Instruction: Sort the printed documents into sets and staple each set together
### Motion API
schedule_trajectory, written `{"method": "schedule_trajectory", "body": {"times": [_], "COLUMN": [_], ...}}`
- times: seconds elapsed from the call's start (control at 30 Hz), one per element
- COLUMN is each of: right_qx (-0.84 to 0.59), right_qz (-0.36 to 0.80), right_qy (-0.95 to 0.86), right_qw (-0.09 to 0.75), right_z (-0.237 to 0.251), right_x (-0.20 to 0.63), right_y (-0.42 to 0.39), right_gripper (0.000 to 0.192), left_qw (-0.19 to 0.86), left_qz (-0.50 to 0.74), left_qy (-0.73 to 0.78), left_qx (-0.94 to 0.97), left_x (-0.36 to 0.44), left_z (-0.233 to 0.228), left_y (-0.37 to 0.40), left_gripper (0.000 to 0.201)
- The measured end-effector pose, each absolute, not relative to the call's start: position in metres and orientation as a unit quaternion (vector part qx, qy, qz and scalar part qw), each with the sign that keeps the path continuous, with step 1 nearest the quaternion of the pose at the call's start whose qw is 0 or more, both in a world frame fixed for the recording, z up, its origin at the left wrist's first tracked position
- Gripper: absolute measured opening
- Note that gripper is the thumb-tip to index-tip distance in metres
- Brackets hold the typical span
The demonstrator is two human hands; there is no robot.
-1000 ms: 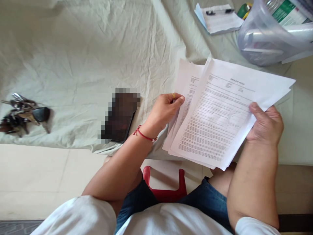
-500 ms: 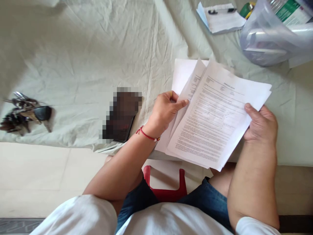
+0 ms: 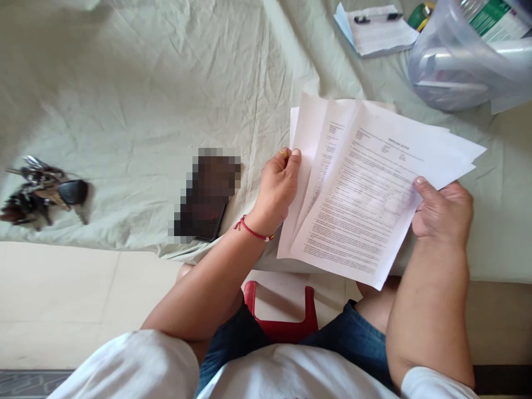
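head view: left grip (image 3: pixel 277 185) and right grip (image 3: pixel 446 209), both thumb-up, around fanned papers (image 3: pixel 357 210)

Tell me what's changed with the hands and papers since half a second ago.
The left hand has shifted slightly left, its thumb moving off the printed sheet just under the top one to the fan's left side. The papers are spread differently, with more of that printed sheet showing. The right hand, phone and keys stayed put.
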State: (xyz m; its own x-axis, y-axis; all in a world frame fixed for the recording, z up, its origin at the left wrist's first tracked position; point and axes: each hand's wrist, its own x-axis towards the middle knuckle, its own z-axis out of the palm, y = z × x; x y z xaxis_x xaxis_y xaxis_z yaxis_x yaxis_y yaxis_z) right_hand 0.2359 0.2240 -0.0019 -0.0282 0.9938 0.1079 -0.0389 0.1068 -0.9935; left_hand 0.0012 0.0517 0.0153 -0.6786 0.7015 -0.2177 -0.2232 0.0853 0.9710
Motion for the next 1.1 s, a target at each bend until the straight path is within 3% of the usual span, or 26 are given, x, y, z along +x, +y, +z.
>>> {"method": "schedule_trajectory", "body": {"times": [0.33,0.47,0.57,0.7,0.83,1.1], "right_qx": [-0.446,-0.432,-0.431,-0.443,-0.45,-0.448], "right_qz": [0.472,0.464,0.45,0.445,0.455,0.47], "right_qy": [-0.529,-0.535,-0.535,-0.528,-0.524,-0.524], "right_qw": [0.547,0.559,0.571,0.572,0.562,0.551], "right_z": [0.002,0.003,0.004,0.006,0.006,0.003], "right_x": [0.233,0.234,0.234,0.234,0.233,0.231], "right_y": [0.219,0.218,0.219,0.219,0.217,0.216], "right_gripper": [0.043,0.039,0.037,0.038,0.04,0.04], "left_qw": [0.205,0.265,0.297,0.313,0.344,0.358], "left_qz": [0.631,0.613,0.609,0.605,0.604,0.591], "left_qy": [0.713,0.719,0.711,0.698,0.674,0.671], "left_qx": [0.228,0.195,0.187,0.22,0.248,0.268], "left_x": [0.007,0.007,0.004,-0.004,-0.009,-0.007], "left_z": [0.0,0.004,0.007,0.004,0.005,0.013], "left_y": [0.052,0.05,0.05,0.052,0.051,0.045], "left_gripper": [0.032,0.009,0.021,0.009,0.021,0.026]}}
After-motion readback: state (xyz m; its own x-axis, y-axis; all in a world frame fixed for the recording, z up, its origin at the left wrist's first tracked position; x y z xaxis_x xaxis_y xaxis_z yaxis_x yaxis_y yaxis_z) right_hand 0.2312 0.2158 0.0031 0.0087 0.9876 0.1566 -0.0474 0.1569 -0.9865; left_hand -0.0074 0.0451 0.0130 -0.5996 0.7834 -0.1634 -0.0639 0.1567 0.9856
